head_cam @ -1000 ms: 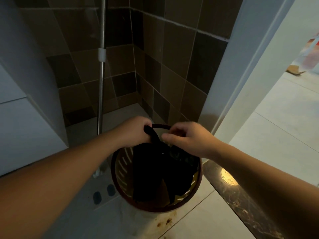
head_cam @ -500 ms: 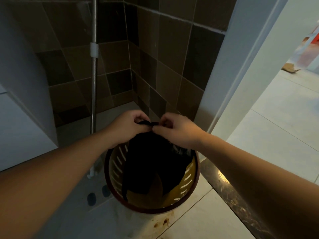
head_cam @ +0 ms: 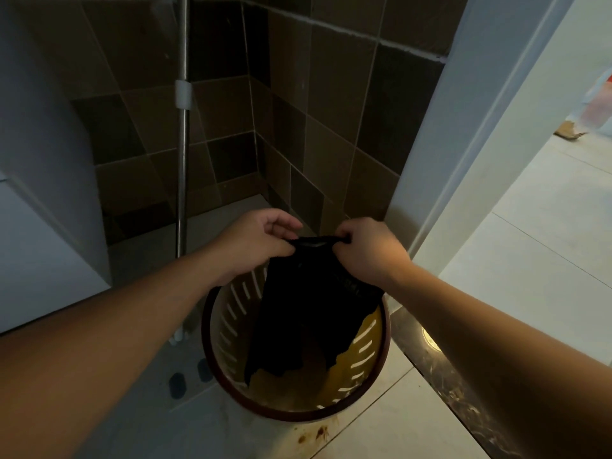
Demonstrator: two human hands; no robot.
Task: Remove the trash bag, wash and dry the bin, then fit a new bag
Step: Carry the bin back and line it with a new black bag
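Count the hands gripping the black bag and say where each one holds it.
2. The left hand pinches the left end of the black bag at its top edge; the right hand grips the right end, both above the bin. No others are visible.

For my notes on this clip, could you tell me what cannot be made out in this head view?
- Bin floor: largely covered by the hanging black bag; contents unclear.
- Bag mouth: pinched between left hand and right hand; open or tied, unclear.
- Pole top: cut off by the upper edge.
- Doorway object: blurred, cut by the right edge.
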